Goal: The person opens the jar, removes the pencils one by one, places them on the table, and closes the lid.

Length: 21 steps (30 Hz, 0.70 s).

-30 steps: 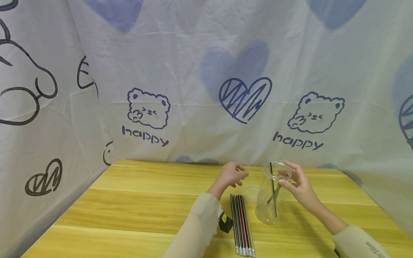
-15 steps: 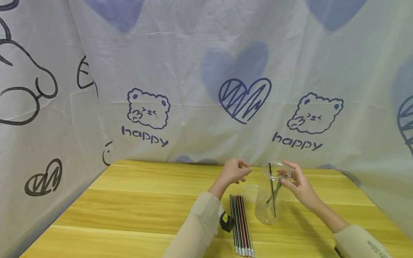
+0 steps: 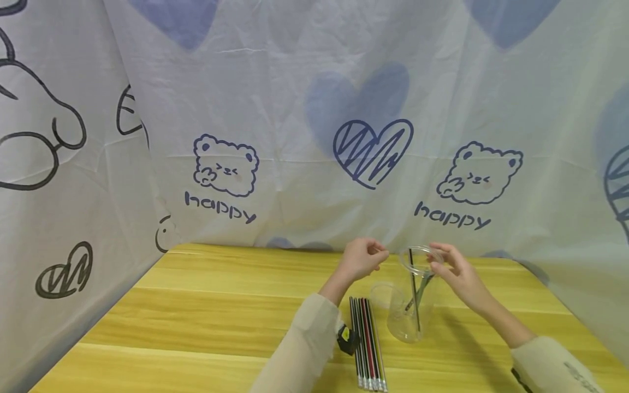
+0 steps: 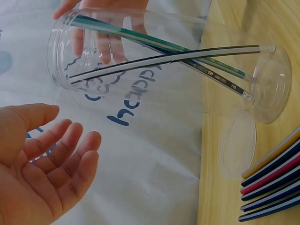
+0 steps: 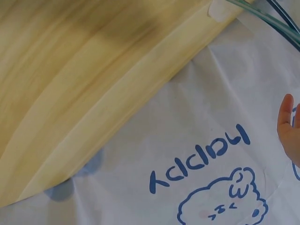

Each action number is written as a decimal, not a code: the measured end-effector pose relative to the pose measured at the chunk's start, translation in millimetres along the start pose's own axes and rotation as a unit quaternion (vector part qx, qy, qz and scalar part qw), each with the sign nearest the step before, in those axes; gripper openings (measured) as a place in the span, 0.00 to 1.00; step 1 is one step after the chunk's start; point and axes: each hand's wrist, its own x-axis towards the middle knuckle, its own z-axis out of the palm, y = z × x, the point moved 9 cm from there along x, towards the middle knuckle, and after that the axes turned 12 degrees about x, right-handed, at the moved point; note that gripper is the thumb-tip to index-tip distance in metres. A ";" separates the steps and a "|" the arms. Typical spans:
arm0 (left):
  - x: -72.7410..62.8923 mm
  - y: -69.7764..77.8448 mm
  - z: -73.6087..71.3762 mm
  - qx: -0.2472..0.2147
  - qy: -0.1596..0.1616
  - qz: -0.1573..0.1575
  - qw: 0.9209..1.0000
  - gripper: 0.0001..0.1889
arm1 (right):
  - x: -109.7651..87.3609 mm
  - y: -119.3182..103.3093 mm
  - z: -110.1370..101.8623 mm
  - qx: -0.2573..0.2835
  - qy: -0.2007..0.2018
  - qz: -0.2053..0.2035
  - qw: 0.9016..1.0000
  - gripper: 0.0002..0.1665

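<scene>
In the head view, a tall clear jar (image 3: 404, 322) stands upright on the table, with a few pencils (image 4: 164, 58) leaning inside. My right hand (image 3: 459, 275) holds the jar near its rim from the right, thumb in front and fingers behind. Those fingers (image 4: 110, 44) show through the clear wall in the left wrist view. My left hand (image 3: 361, 257) hovers just left of the rim, its fingers loosely bent with nothing in them. Several pencils (image 3: 367, 344) lie side by side in a row on the table, left of the jar.
A clear round lid (image 4: 236, 145) lies on the wooden table (image 3: 221, 316) beside the jar. A black device (image 3: 348, 339) sits at my left sleeve, overlapping the pencil row in the head view. A printed cloth (image 3: 295, 109) hangs behind the table.
My left hand has risen slightly and moved right toward the jar's rim. My right hand's thumb and fingers have shifted a little to the right along the rim.
</scene>
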 end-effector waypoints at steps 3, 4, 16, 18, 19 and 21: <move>-0.4 7.9 -2.5 0.003 0.020 0.027 0.999 0.08 | 0.6 -1.3 -2.5 -0.008 -0.003 0.000 1.000 0.20; -0.5 10.5 -3.3 0.004 0.026 0.035 0.999 0.08 | 0.8 -1.5 -3.1 -0.007 -0.003 0.001 1.000 0.20; -4.7 37.4 -3.0 0.053 0.060 0.117 0.990 0.11 | 2.0 1.2 -3.1 0.004 -0.007 0.020 1.000 0.20; -5.7 42.8 -1.4 0.077 0.061 0.135 0.986 0.12 | 2.4 0.9 -2.6 0.000 -0.008 0.024 1.000 0.20; -6.1 45.5 -0.4 0.091 0.061 0.144 0.984 0.12 | 2.6 0.7 -2.5 -0.002 -0.008 0.026 1.000 0.20; -6.6 49.8 1.8 0.116 0.060 0.157 0.979 0.12 | 3.1 0.5 -2.3 -0.003 -0.010 0.028 1.000 0.21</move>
